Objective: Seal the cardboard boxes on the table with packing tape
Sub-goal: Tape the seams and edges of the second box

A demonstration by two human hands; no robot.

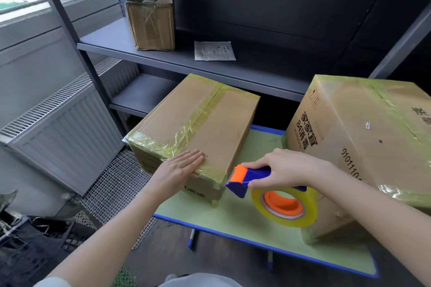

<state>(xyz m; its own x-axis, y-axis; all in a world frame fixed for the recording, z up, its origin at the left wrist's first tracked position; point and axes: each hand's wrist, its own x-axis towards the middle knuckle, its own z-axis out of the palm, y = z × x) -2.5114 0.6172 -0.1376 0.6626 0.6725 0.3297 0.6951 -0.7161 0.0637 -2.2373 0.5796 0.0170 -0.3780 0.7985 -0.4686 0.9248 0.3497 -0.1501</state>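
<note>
Grey metal shelving unit (163,58) fills the 12 o'clock half of the view, with a white radiator (65,128) at 9 o'clock. Green-topped desk (233,223) with a blue edge sits at 5 o'clock. Large printed cardboard box (373,147) stands at 3 o'clock on the desk's right end, tilted, its edges wrapped in yellowish tape. Medium cardboard box (198,123) is dead centre on the desk's left end, overhanging toward 9 o'clock; taped along the top seam and across the near end, tape wrinkled. Small taped box (151,21) stands upright on the shelf at 11 o'clock. Right hand (286,168) at 4 o'clock is curled round the blue-and-orange tape dispenser (242,179), gripping its handle, cutter end pointing to 9 o'clock just beside the medium box's near right corner; can't tell if it touches. Yellowish tape roll (307,209) on an orange hub hangs at 6 o'clock of that hand, over the desk. Left hand (179,165) at 7 o'clock of centre lies flat, fingers straight, pressing the tape on the medium box's near top edge. White paper packet (214,51) lies flat on the shelf at 12 o'clock, at 3 o'clock of the small box, apart from it.
</note>
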